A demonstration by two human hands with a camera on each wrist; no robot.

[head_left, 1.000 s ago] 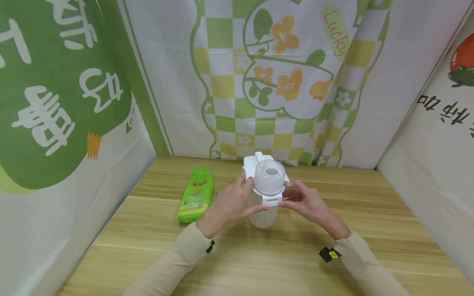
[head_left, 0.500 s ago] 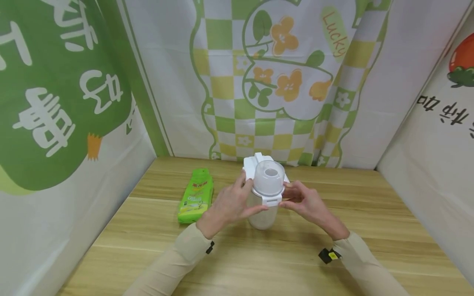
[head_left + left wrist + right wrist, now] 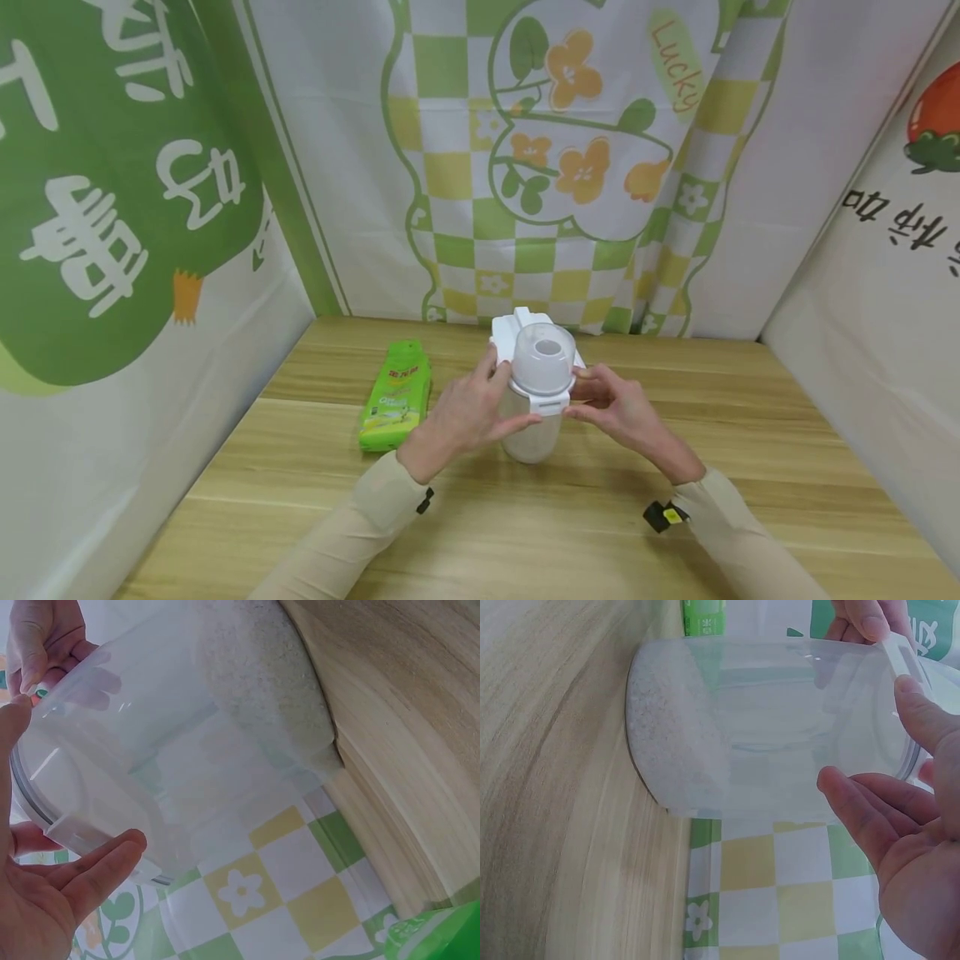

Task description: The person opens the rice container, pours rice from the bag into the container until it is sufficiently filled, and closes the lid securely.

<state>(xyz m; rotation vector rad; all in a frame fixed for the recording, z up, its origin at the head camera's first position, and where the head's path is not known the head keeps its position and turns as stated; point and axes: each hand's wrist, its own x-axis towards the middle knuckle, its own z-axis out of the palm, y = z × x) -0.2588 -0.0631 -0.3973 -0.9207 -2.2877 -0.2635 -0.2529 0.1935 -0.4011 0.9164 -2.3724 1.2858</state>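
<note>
A translucent rice storage container (image 3: 529,443) stands upright on the wooden table, with a white lid (image 3: 551,404) under a clear domed cap (image 3: 543,362). Rice (image 3: 671,724) fills its lower part in the right wrist view. My left hand (image 3: 463,410) holds the lid's rim from the left, thumb along the front. From the other side my right hand (image 3: 626,408) grips the same rim, thumb tip beside the front clasp. In the left wrist view, fingers of the left hand (image 3: 64,885) lie against the clasp side of the container (image 3: 172,742).
A bright green packet (image 3: 396,398) lies left of the container. The white flap (image 3: 507,333) shows behind the domed cap. The wooden table (image 3: 525,542) ends at a patterned curtain (image 3: 517,254) at the back, with printed cloth walls at both sides.
</note>
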